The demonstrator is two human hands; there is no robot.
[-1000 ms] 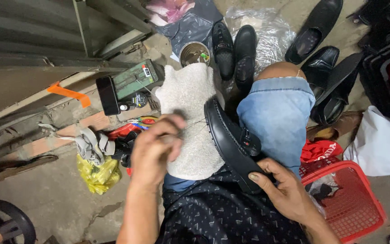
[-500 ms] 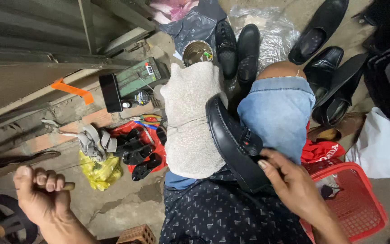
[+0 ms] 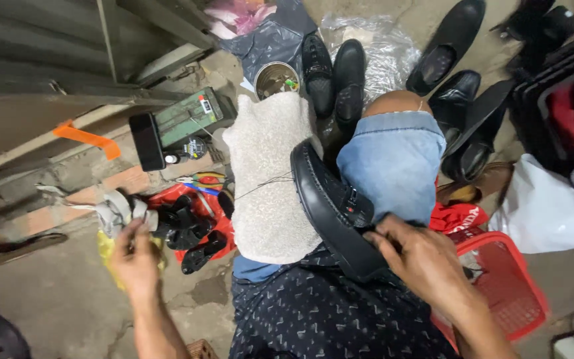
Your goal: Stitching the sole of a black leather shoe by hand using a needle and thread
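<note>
Sideways, black loafer (image 3: 330,206) runs diagonally, gripped by right hand (image 3: 416,256).

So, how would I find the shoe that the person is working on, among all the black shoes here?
Start at the pale towel spread over the person's lap. Along its right edge, against the blue denim knee, lies a black loafer, gripped by the right hand. It is the only shoe on the lap; the others stand on the floor.
</note>
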